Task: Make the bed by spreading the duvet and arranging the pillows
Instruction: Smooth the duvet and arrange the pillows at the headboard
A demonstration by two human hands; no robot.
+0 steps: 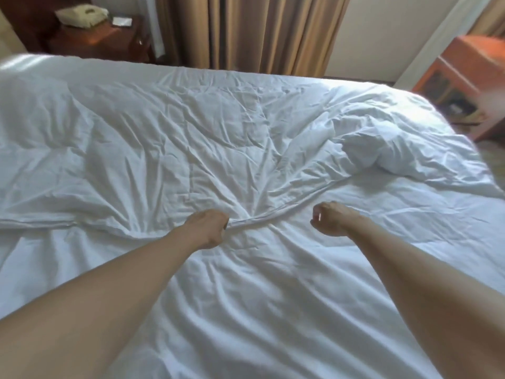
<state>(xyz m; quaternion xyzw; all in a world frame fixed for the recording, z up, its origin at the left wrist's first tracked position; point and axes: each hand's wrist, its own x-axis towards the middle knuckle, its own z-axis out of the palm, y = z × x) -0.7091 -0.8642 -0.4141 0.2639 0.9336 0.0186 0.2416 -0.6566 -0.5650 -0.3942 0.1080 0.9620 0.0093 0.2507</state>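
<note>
A crumpled white duvet (191,127) covers the far half of the bed, its near edge running across the middle. The white sheet (259,310) lies bare and wrinkled in front of it. My left hand (209,227) grips the duvet's near edge, with folds radiating from the grip. My right hand (332,218) hovers just to the right with fingers curled and nothing in it, a little short of the edge. A bunched lump of duvet (366,149) rises at the right. No pillow is visible.
A dark wooden nightstand (109,39) with a beige telephone (82,15) stands at the far left. Tan curtains (259,31) hang behind the bed. An orange cabinet (464,75) stands at the far right past the bed's corner.
</note>
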